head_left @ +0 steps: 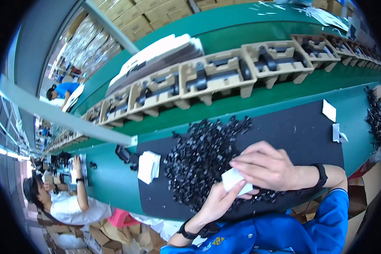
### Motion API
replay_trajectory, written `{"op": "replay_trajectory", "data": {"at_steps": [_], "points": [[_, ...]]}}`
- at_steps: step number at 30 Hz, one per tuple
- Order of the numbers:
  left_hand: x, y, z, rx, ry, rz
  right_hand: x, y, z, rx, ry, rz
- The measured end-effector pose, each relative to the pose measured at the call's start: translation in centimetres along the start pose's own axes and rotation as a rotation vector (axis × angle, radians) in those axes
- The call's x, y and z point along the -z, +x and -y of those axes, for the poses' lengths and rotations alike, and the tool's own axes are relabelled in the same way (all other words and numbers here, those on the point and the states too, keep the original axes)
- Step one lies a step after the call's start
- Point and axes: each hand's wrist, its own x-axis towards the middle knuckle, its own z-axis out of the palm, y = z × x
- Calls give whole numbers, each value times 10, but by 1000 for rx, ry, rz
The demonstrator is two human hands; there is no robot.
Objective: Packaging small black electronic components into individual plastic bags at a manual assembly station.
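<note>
Between my two hands is a small white card (233,179), held low over the black mat (296,139). My left hand (219,200) grips it from the near side, with the thumb lying across its face. My right hand (269,169) bends over its right side, and the fingertips touch the upper edge; some of the fingers are hidden. Just beyond and to the left spreads a heap of small black plastic parts (203,148). A stack of similar white cards (148,167) lies left of the heap.
Molded cardboard trays (218,76) holding black parts line the conveyor beyond the bench. Two white pieces, one flat (329,111) and one folded (338,133), lie at the mat's right. A person in white (76,207) works at the left; another person's hand (379,90) is far right.
</note>
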Motion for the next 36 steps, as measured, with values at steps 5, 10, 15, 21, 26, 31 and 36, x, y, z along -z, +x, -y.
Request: {"op": "replay_trajectory", "data": {"at_steps": [5,10,15,21,26,31,36], "points": [[17,-23,20,-111,137,3,-10,-6,29,177,-243,-139],[14,-35,18,-156,388,-52,2,-10,51,178,-70,42],[22,-27,26,-253,367,44,10,-7,45,-169,560,573],[38,-14,32,132,469,408,2,-10,32,-111,502,882],[48,-15,14,-18,890,68,-25,-31,-49,-228,302,234],[58,-11,16,-134,789,-162,-79,-35,-65,-405,-52,507],[58,-9,17,-309,793,-240,-81,-29,-71,-448,96,552]]}}
